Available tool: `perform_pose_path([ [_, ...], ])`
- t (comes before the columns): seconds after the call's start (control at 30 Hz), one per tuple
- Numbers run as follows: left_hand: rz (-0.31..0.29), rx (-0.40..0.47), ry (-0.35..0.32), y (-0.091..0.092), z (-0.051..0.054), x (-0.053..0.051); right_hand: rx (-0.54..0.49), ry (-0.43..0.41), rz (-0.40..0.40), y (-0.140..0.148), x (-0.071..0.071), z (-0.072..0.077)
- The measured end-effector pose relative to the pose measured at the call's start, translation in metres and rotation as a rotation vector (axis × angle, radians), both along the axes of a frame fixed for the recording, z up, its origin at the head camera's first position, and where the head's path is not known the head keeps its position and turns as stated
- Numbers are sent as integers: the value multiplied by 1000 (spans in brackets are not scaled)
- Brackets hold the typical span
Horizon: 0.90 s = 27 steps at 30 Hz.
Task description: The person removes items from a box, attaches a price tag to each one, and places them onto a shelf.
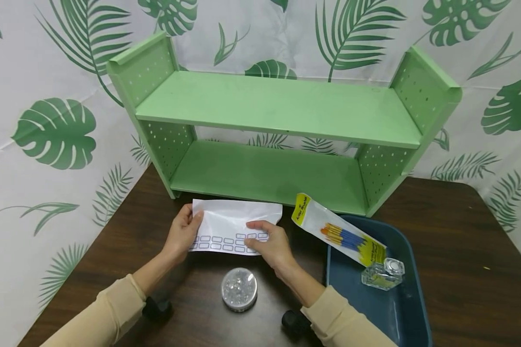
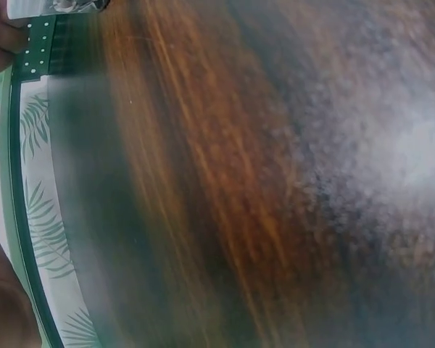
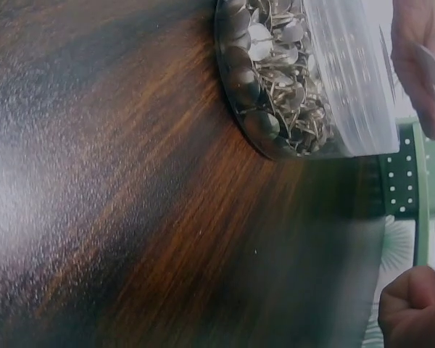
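I'm holding a white sheet [image 1: 226, 219], left grip [image 1: 181, 234] pinching its left edge, right grip [image 1: 274, 245] holding its right side, over the counter [image 1: 469, 250] before the green shelf [image 1: 278, 103]. Light, even tension should be sparing it creases.

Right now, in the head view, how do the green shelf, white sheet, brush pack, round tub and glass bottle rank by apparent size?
1. Green shelf
2. White sheet
3. Brush pack
Unranked: round tub and glass bottle, too close to call.
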<state>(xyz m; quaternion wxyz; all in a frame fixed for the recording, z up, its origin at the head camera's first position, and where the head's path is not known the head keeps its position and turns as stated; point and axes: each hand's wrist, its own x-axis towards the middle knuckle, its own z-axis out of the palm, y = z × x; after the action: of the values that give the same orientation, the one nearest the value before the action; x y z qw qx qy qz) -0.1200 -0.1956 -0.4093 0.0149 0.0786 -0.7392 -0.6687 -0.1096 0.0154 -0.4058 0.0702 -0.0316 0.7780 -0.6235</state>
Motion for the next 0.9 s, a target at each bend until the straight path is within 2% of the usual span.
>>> perform_pose_path([
  [0.23, -3, 1, 17, 1, -1, -1, 20, 20, 16, 3, -2, -1],
  [0.47, 5, 50, -28, 4, 1, -3, -39, 41, 6, 7, -3, 1],
  [0.63, 19, 49, -28, 3, 0, -3, -36, 47, 16, 7, -3, 1],
  [0.73, 24, 46, -13, 3, -1, -3, -67, 18, 7, 6, -3, 2],
  [0.9, 45, 23, 3, 4, -2, -2, -177, -97, -12, 7, -3, 6],
])
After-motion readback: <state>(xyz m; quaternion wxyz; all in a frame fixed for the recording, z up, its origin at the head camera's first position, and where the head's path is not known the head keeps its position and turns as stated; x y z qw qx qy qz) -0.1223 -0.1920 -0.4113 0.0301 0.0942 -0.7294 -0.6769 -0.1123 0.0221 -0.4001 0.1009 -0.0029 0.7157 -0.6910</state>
